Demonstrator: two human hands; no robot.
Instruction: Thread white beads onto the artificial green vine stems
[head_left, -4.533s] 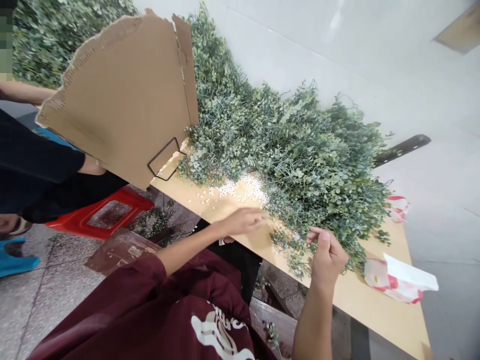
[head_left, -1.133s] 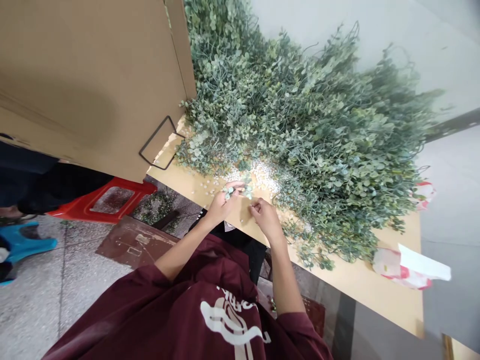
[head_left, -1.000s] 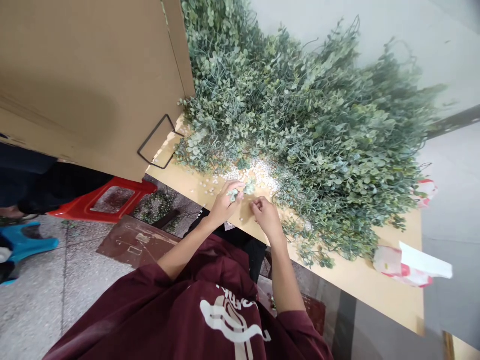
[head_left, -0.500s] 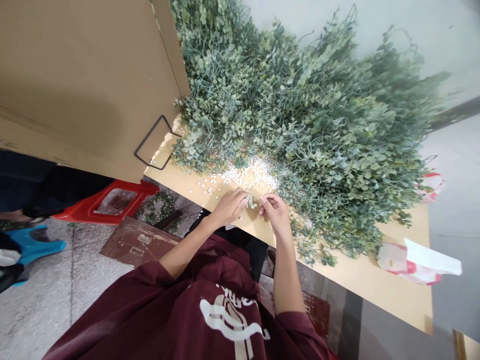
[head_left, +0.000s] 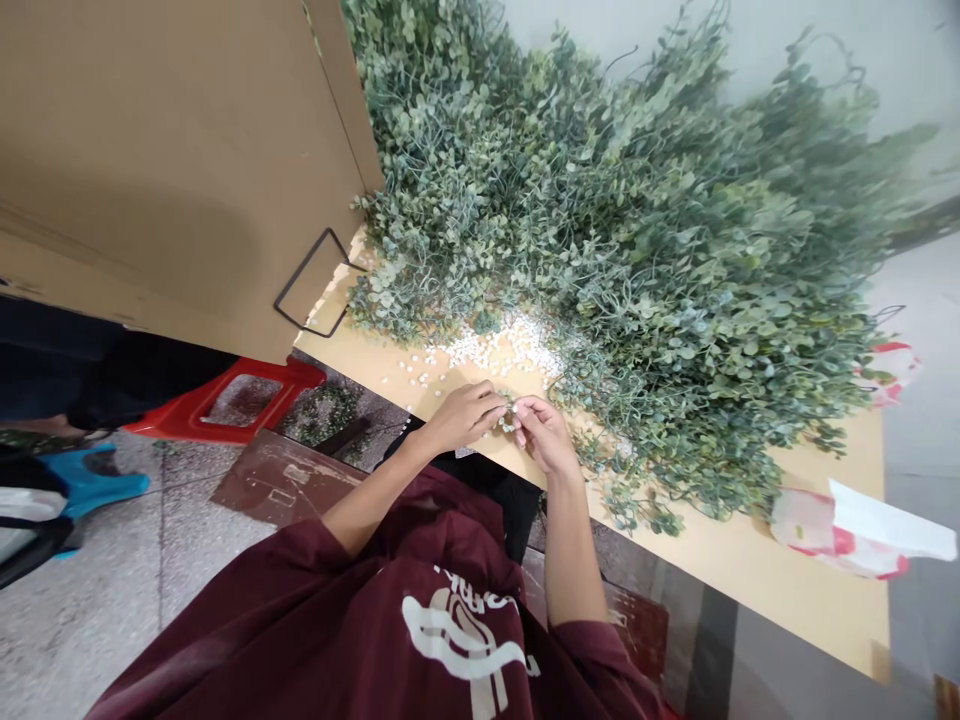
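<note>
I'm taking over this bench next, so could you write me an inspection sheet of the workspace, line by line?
Surface: pale table, with small white pieces scattered before a big heap of greenery.
Things in hand: small leafy sprig, partly hidden.
Clutter: black frame beside a cardboard sheet; red-and-white packet toward the table's right end.
Left hand: appears to pinch the sprig.
Right hand: at the sprig; grip unclear.
Cables: nothing seen that is clearly one.
Surroundings: at left, a red stool and part of another person in dark clothes.
</note>
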